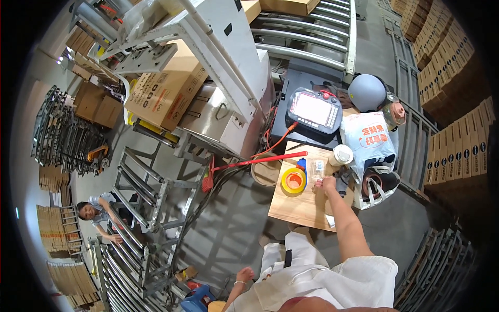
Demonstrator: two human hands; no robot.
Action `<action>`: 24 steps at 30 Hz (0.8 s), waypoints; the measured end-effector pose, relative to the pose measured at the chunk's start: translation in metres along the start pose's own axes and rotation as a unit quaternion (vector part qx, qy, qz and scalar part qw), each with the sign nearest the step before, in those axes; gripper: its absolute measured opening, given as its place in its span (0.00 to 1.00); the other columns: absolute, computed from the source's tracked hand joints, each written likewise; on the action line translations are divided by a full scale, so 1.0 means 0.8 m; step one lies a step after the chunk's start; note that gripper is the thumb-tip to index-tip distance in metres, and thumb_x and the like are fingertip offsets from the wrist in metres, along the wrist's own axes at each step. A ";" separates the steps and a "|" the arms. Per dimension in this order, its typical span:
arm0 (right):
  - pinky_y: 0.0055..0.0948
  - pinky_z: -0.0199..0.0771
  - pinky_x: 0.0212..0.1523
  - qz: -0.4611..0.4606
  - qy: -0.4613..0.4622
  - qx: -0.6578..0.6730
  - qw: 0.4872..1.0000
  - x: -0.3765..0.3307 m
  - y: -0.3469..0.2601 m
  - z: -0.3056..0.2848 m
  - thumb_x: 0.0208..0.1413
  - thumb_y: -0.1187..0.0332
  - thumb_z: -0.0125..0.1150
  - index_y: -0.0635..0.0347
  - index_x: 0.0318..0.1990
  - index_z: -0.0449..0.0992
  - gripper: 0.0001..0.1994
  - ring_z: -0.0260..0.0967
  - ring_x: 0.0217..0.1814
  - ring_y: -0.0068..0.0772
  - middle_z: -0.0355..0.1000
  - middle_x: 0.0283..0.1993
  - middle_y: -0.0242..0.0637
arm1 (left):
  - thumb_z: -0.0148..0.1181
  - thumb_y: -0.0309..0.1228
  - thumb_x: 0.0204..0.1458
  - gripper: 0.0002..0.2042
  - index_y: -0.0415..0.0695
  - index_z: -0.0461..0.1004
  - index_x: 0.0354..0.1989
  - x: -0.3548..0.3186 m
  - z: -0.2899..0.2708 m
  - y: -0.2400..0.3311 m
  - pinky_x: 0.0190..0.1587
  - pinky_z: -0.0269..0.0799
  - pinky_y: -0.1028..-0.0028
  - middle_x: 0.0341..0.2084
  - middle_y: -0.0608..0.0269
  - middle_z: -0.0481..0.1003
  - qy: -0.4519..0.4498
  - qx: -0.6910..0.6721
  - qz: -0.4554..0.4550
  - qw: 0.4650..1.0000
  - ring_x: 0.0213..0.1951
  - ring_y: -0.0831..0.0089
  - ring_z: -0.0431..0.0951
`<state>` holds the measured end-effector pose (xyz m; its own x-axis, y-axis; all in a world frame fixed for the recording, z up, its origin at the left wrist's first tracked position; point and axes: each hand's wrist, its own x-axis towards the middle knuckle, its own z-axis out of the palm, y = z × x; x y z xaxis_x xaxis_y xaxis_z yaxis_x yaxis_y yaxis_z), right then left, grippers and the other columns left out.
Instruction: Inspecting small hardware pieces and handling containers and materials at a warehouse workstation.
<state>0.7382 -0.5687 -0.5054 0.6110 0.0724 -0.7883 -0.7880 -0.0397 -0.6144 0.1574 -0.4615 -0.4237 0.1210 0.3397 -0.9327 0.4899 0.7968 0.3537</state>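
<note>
Warehouse floor around me; on the wooden desk (296, 208) my right hand (328, 183) reaches forward, its grip curled beside a small clear packet (319, 166); whether it pinches anything I cannot tell. My left hand (244, 274) hangs low, loosely open, empty, far from the packet.

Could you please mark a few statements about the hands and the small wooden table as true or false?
1. The right hand reaches onto the wooden table. True.
2. A yellow tape roll lies on the table. True.
3. The left hand grips the tape roll. False: it hangs low by the person's side, away from the table.
4. The grey helmet sits on the floor. False: it rests beside the handheld screen unit.
</note>
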 end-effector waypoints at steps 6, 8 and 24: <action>0.37 0.77 0.20 0.003 0.009 -0.002 1.000 0.010 -0.007 -0.005 0.51 0.81 0.38 0.73 0.29 0.65 0.07 0.72 0.23 0.48 0.70 0.27 0.54 | 0.55 0.34 0.50 0.10 0.45 0.71 0.39 0.023 0.007 -0.041 0.24 0.69 0.76 0.24 0.64 0.73 -0.119 0.153 0.282 0.940 0.26 0.73 0.75; 0.37 0.77 0.20 -0.003 0.011 -0.010 1.000 0.011 -0.009 -0.008 0.51 0.81 0.38 0.73 0.29 0.65 0.07 0.72 0.23 0.47 0.70 0.27 0.54 | 0.52 0.38 0.51 0.10 0.47 0.71 0.37 -0.004 0.032 -0.006 0.28 0.70 0.75 0.27 0.64 0.75 -0.055 0.135 0.037 0.989 0.28 0.72 0.76; 0.34 0.75 0.20 -0.017 -0.008 -0.064 0.998 -0.046 0.004 -0.044 0.52 0.81 0.37 0.67 0.30 0.61 0.05 0.71 0.23 0.43 0.69 0.27 0.51 | 0.51 0.35 0.53 0.15 0.43 0.68 0.47 -0.018 0.086 0.032 0.33 0.72 0.78 0.32 0.60 0.75 -0.017 0.095 0.046 0.994 0.31 0.74 0.76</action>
<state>0.7157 -0.6069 -0.4795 0.6349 0.0914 -0.7672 -0.7502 -0.1644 -0.6404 0.2278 -0.4808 -0.4062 0.1998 0.3873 -0.9001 0.6296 0.6531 0.4208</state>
